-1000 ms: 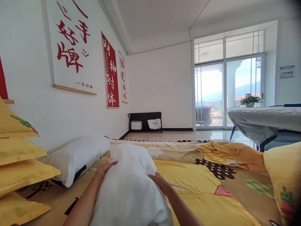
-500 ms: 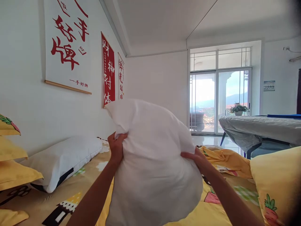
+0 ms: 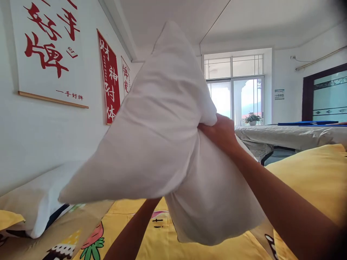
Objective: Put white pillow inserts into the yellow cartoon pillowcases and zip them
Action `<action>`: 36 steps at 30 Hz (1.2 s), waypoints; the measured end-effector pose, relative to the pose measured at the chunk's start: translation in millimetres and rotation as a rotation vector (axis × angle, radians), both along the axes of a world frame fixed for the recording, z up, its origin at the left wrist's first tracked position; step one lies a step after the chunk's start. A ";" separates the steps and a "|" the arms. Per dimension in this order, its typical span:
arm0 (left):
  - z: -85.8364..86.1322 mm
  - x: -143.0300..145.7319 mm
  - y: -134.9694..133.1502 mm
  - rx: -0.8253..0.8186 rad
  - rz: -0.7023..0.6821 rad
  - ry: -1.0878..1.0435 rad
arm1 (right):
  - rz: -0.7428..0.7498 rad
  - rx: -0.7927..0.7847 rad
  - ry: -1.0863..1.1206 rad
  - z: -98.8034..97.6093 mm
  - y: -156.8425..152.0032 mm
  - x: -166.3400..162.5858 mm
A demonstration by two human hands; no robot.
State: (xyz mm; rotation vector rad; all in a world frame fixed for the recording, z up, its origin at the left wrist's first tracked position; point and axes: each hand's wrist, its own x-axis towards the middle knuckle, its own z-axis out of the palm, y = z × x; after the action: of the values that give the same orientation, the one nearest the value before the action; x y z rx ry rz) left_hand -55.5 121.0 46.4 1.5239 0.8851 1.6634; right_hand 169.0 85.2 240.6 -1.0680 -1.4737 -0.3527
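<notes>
A white pillow (image 3: 151, 137) is held up in front of me, tilted and folded, with one corner pointing at the ceiling. My right hand (image 3: 219, 128) is closed on its right side, and the fabric creases deeply where the fingers dig in. My left wrist (image 3: 153, 206) goes up behind the pillow's lower part, so the fingers of my left hand are hidden. Below the pillow lies a yellow bedspread (image 3: 146, 238) printed with a pink fruit with green leaves.
Another white pillow (image 3: 38, 191) lies on the bed by the left wall. Yellow bedding (image 3: 311, 177) is heaped at the right. Beyond it stands a plastic-covered table (image 3: 292, 135) with a potted plant (image 3: 252, 118) behind, near the glass door (image 3: 246, 97).
The pillow has been raised and turned, with a corner now up high. My right hand has risen with it, while my left hand has passed behind it. The view has swung right.
</notes>
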 end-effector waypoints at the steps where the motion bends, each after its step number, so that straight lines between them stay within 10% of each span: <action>1: 6.3 -7.3 -2.3 0.015 0.007 0.014 | -0.006 0.059 0.038 10.6 -5.2 3.0; 6: 45.2 -67.7 -29.8 0.241 -0.125 0.037 | -0.030 0.282 0.151 53.5 -29.2 39.1; 11: 63.1 -97.6 -28.2 0.073 -0.442 -0.210 | 0.074 0.375 0.084 62.4 -41.3 49.7; 17: 6.0 -65.7 14.4 -0.218 -0.372 -0.505 | 0.103 0.375 -0.389 35.6 -26.1 27.3; 21: -34.7 -52.6 7.4 -0.269 -0.077 -0.667 | 0.139 0.131 -0.559 -34.5 19.4 50.6; 26: -60.7 -39.3 -23.4 -0.265 -0.012 -0.347 | 0.325 -0.393 -0.417 -110.0 66.4 55.0; 31: -66.1 -37.7 -35.2 -0.109 -0.063 -0.163 | 0.554 -0.598 -0.040 -87.2 76.4 -7.8; 36: -65.2 -24.4 -39.1 0.000 -0.104 0.072 | 0.529 -0.737 -0.371 -71.1 75.0 -96.8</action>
State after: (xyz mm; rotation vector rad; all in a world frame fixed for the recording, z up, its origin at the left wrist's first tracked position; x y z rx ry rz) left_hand -80.0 81.9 -18.9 1.6106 0.8282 1.5430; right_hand 72.2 160.2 169.5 -1.1476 -2.2359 0.4295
